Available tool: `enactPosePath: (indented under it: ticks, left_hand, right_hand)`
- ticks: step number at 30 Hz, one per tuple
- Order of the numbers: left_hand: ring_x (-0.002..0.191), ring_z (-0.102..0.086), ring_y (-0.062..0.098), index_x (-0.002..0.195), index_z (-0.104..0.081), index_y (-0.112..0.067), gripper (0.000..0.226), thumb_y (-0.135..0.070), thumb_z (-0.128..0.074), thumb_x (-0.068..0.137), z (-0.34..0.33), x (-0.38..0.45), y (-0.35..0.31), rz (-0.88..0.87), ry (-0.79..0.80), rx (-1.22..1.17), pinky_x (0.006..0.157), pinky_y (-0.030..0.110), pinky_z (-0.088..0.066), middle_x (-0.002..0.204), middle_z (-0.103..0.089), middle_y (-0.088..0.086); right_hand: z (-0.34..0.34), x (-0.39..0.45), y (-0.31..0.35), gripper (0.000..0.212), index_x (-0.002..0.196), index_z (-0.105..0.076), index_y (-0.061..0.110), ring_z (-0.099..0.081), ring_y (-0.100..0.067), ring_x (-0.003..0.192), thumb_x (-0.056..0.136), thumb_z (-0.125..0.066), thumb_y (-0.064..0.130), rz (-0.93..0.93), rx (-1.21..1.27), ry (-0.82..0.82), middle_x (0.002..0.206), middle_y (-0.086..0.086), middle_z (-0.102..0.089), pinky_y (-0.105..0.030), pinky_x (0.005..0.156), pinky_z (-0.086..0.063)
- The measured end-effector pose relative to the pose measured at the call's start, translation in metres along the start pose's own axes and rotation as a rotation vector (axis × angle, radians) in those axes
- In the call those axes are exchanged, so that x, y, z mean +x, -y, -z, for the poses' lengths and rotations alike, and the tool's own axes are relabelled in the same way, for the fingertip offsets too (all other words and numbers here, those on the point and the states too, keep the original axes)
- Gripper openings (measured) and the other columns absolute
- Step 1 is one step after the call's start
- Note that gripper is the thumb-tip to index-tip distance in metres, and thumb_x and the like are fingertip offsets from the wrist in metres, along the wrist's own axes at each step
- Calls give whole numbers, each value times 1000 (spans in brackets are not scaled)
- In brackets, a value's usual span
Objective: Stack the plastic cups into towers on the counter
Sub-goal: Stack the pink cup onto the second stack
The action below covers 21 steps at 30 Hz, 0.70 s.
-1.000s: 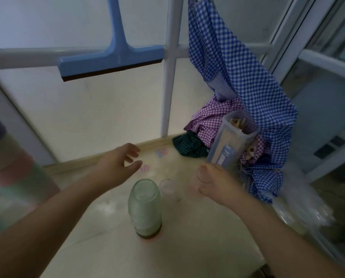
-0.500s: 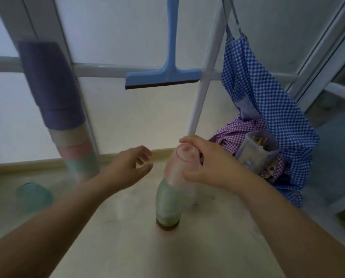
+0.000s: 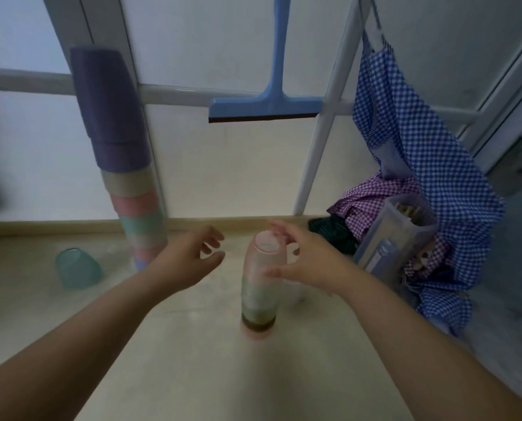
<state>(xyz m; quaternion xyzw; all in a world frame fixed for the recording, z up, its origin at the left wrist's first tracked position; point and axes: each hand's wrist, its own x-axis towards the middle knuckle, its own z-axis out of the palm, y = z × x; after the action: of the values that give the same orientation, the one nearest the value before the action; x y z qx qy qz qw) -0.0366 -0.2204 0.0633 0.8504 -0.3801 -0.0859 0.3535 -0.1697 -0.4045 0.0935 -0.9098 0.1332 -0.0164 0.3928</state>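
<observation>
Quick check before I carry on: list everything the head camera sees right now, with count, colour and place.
tall cup tower: one, purple, beige, pink and green cups, back left of the counter
short cup tower: one, pink cup on top, green below, centre
loose cup: one, teal, left on the counter
squeegee: one, blue, hanging on the rail
checked cloths: blue hanging, purple bunched below, right
clear container: one, leaning among the cloths
counter: beige
left hand: open, left of the short tower
right hand: open, fingers by the pink cup
</observation>
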Motion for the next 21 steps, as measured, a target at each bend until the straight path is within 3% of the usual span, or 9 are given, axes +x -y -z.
enactPosePath:
  ticks: [3, 5, 8, 11, 14, 21]
  left_hand:
    - [85, -61, 15, 102, -57, -18, 22, -21, -62, 82, -3, -2, 1, 24, -11, 12, 76, 28, -49, 93, -62, -3]
    - [85, -61, 17, 103, -57, -16, 22, -19, -62, 82, -4, -5, 2, 43, -26, 17, 77, 30, -51, 92, -62, -1]
    - [84, -60, 17, 104, -58, -14, 23, -16, -63, 82, -9, -9, 4, 85, -40, 21, 75, 27, -48, 92, -61, 0]
    - [81, -59, 12, 103, -58, -15, 22, -16, -63, 82, -17, -15, 12, 121, -30, 21, 72, 23, -49, 91, -61, -2]
    - [82, -60, 9, 102, -57, -18, 21, -17, -63, 81, -23, -20, 23, 158, -10, 13, 66, 13, -44, 92, -62, -3]
    - [82, -58, 0, 95, -51, -30, 22, -19, -63, 81, -31, -25, 35, 192, -3, 6, 68, 19, -44, 87, -59, -13]
  right_hand:
    - [10, -1, -21, 56, 133, -42, 26, -53, -5, 108, 83, -65, 35, -36, 212, -148, 122, 11, -54, -24, 91, -46]
    - [12, 2, -45, 40, 126, -49, 22, -54, -7, 101, 88, -59, 29, -123, 179, -262, 120, 5, -57, -28, 93, -46]
    - [-3, 11, -89, 56, 132, -43, 22, -50, -13, 108, 82, -66, 27, -293, -91, -166, 131, 2, -50, -30, 91, -45]
    - [-29, 24, -121, 74, 139, -35, 24, -44, -20, 126, 75, -73, 28, -323, -190, -16, 142, -3, -42, -30, 101, -38]
    - [-50, 40, -138, 83, 141, -30, 22, -40, -24, 130, 72, -74, 30, -311, -220, 51, 143, -7, -39, -30, 105, -36]
    - [-67, 57, -150, 72, 136, -36, 17, -45, -29, 125, 74, -71, 26, -360, -199, 25, 137, -12, -44, -31, 100, -39]
